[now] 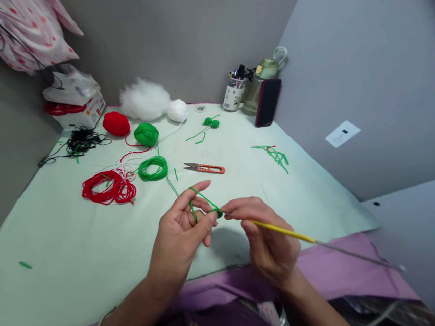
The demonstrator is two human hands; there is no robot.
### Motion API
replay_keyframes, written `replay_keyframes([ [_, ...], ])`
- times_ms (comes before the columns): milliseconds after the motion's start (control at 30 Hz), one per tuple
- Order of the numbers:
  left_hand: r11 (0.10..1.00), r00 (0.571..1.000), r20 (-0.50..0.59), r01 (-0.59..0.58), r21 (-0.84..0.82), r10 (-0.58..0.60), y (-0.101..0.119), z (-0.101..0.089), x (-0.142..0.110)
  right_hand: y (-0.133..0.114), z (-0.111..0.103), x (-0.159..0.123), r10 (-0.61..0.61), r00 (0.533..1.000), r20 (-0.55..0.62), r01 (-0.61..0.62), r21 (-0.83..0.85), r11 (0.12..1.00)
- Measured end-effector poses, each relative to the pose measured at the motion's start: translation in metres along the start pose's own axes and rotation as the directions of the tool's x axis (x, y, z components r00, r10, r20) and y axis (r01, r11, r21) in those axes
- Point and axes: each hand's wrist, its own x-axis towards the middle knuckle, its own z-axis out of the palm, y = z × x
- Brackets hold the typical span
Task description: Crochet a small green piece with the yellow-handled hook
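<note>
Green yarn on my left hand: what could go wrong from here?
The green yarn might slip off the left hand at the raised index finger. The trailing strand passes near the orange scissors and could snag on their blades. The green coil lies close to white strands and the red coil and may tangle.

spotted cloth [32, 35] cropped, green yarnwork [220, 214] indistinct

1. Looks matt and fibrous on the green yarn [219, 213] and the red ball [116, 124].
2. Looks like smooth plastic on the yellow grip of the crochet hook [285, 231], metal along its shaft.
3. Looks fluffy on the white stuffing [144, 99].
</note>
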Motion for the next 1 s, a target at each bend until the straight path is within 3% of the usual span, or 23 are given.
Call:
replay_keyframes([
  [167,0.997,0.999,0.024,0.048,-0.058,-0.047,0.004,0.005,0.001,0.002,0.003,-0.006,-0.144,0.987,0.071,0.159,-0.315,0.936],
  [267,0.966,0.982,0.106,0.176,-0.191,-0.158,0.008,0.006,0.001,0.002,0.005,-0.009,-0.189,0.975,0.116,0.22,-0.421,0.88],
  [333,0.929,0.959,0.163,0.27,-0.253,-0.234,0.011,0.004,0.002,0.003,0.005,-0.009,-0.163,0.985,0.065,0.175,-0.358,0.917],
  [433,0.929,0.962,0.157,0.258,-0.264,-0.223,0.013,-0.001,0.005,0.002,0.006,-0.004,0.067,0.992,-0.105,-0.07,-0.023,0.997],
  [533,0.964,0.978,0.136,0.182,-0.192,-0.157,0.013,-0.003,0.006,0.002,0.009,0.003,0.306,0.941,-0.141,-0.241,0.354,0.904],
  [600,0.979,0.981,0.148,0.144,-0.146,-0.122,0.011,-0.001,0.006,0.002,0.012,0.007,0.341,0.934,-0.103,-0.266,0.432,0.861],
  [700,0.989,0.991,0.112,0.09,-0.121,-0.076,0.005,0.003,0.005,0.002,0.014,0.005,0.298,0.949,-0.104,-0.247,0.345,0.905],
  [767,0.987,0.995,0.074,0.072,-0.141,-0.062,0.002,0.006,0.003,0.002,0.013,0.0,0.219,0.969,-0.118,-0.195,0.188,0.963],
  [900,0.95,0.978,0.135,0.191,-0.246,-0.162,0.001,0.008,0.004,0.004,0.007,-0.009,-0.011,1.0,-0.012,0.009,-0.155,0.988],
  [933,0.933,0.967,0.16,0.236,-0.271,-0.198,0.002,0.007,0.005,0.005,0.007,-0.01,-0.006,1.0,-0.024,0.003,-0.137,0.991],
  [1000,0.91,0.956,0.183,0.278,-0.307,-0.23,0.005,0.003,0.006,0.006,0.006,-0.007,0.142,0.981,-0.135,-0.138,0.037,0.99],
])
